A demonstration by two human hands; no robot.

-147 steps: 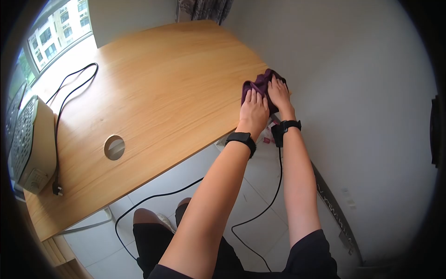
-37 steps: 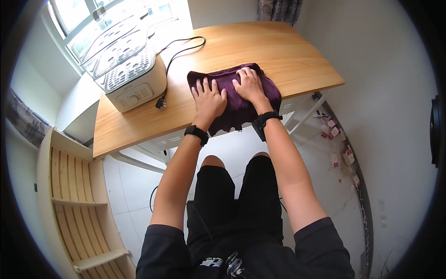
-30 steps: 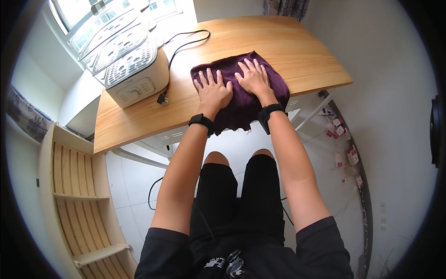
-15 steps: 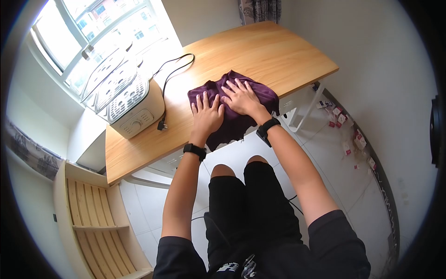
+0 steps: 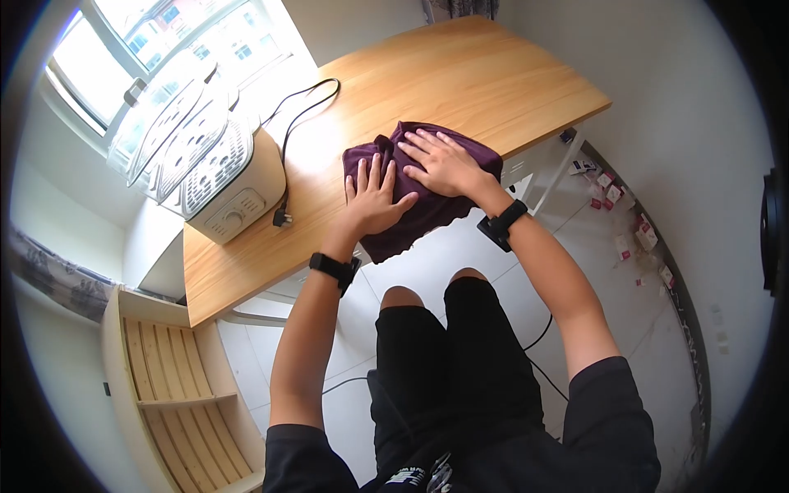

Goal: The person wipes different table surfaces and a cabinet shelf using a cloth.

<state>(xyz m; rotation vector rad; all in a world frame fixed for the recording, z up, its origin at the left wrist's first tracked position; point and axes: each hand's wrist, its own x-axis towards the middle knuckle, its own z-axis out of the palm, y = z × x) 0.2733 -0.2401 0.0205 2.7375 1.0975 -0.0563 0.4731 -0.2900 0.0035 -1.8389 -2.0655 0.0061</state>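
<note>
A dark purple cloth lies over the front edge of the wooden table, its lower part hanging past the edge. A small twisted fold stands up at its top, between my hands. My left hand rests flat on the left part of the cloth, fingers spread and thumb pointing right. On the upper right part lies my right hand, palm down with fingers stretched out. Neither hand grips the fabric.
A white food steamer with clear perforated trays stands at the table's left, its black cord and plug beside it. The wooden table extends to the right. A slatted wooden shelf is at lower left; small red-and-white packets lie along the right wall.
The cloth's hanging edge looks smoother and its right side less wrinkled. Both hands remain flat on it, with the left thumb now farther from its fingers. The view has shifted slightly.
</note>
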